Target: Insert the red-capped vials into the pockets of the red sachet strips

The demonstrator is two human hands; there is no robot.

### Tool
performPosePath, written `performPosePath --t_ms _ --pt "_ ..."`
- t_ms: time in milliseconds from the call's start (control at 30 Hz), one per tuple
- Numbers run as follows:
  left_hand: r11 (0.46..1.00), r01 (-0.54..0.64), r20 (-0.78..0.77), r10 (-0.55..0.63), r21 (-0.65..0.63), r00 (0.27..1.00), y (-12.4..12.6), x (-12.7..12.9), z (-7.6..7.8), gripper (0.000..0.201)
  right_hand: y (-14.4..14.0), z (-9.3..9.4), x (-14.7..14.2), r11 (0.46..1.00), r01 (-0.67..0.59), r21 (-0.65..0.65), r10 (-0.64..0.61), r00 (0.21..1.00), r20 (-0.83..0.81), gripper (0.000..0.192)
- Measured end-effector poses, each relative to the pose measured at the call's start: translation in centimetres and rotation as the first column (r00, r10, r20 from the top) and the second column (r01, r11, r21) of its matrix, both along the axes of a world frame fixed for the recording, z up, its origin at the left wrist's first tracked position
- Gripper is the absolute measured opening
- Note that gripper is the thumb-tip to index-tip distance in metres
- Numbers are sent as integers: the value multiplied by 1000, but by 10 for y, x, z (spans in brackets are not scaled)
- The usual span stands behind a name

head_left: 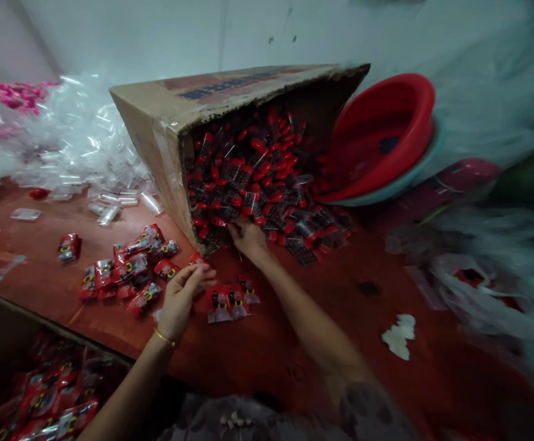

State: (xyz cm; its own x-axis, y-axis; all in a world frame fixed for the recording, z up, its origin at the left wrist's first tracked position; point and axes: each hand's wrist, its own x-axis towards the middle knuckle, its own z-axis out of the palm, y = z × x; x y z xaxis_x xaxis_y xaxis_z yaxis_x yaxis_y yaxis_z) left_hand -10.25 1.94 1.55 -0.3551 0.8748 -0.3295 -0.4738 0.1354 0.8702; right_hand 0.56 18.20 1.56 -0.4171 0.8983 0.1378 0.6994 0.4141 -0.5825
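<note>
Head view: right grip (247,237) half-curled touching capped items (258,184) at box (166,122) mouth; left grip (182,300) loosely curled, empty.

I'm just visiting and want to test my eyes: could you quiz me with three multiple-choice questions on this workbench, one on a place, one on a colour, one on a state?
1. Where is the right hand?
A. at the mouth of the box
B. in the basin
C. on the paper scrap

2. What colour is the top basin?
A. blue
B. red
C. yellow

3. How does the box stand?
A. upright, closed
B. flattened
C. tipped on its side, open

Answers:
1 A, its fingers touch the spilled red-capped items there.
2 B, its rim and bowl are red.
3 C, the contents spill onto the table.
</note>
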Motion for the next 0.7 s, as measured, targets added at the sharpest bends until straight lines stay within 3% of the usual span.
performPosePath --t_ms 67,133,200,300,367,400,533,600,700 --pt "997 25 -236 -7 72 972 6 7 -1 29 -9 6 24 985 -13 -171 -40 952 -304 24" --pt "985 67 -417 6 160 909 14 16 0 46 -27 15 52 919 -119 -376 -126 815 -566 24" --pt "959 165 -528 -19 230 849 23 28 1 64 -50 25 78 825 -230 -517 -210 723 -658 24" --pt "859 470 -564 -289 204 774 30 53 1 46 -83 33 110 724 -244 -645 -338 690 -640 23" --pt "768 618 -497 -474 171 727 27 73 -1 30 -99 31 125 755 -144 -640 -406 664 -628 24" --pt "749 641 -458 -516 170 724 24 83 -3 26 -105 29 131 792 -74 -606 -426 643 -636 26" --pt "755 635 -397 -539 162 743 5 122 -12 14 -121 17 144 912 138 -385 -384 615 -689 34" --pt "724 683 -421 -591 100 688 -4 135 -16 14 -125 12 146 935 109 -338 -322 663 -676 41" --pt "702 712 -527 -617 -34 584 -12 143 -19 15 -131 7 148 918 -69 -390 -219 734 -643 48"
